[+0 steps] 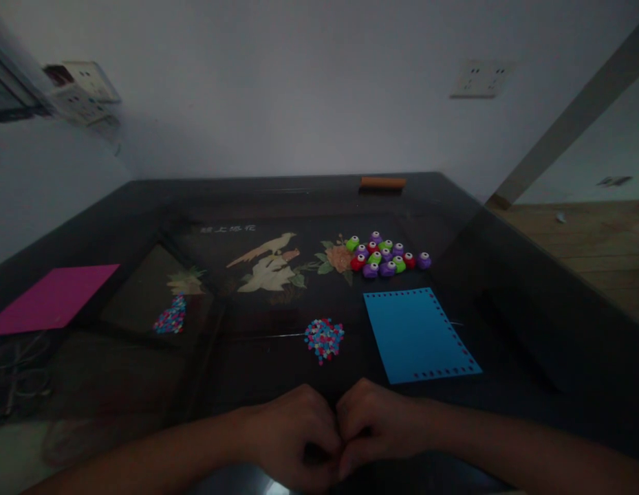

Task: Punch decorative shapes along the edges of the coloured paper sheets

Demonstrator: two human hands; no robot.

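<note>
My left hand [301, 433] and my right hand [378, 426] meet knuckles to knuckles at the near side of the dark table. Both are curled into fists, and I see nothing held in either. Just beyond them lies a round pile of small pink, blue and white dots [324, 339]. A blue sheet of paper [421, 337] with holes or dark dots along three edges is to the right of the pile. Farther left is a second, triangular pile of the same dots [171, 316].
Several red, green and purple eyeball-like toys [385, 256] cluster behind the blue sheet. A magenta sheet [56, 297] lies far left, with scissors [17, 375] nearer. An orange-brown stick [382, 183] rests at the back edge. A wall [288, 89] stands behind the table.
</note>
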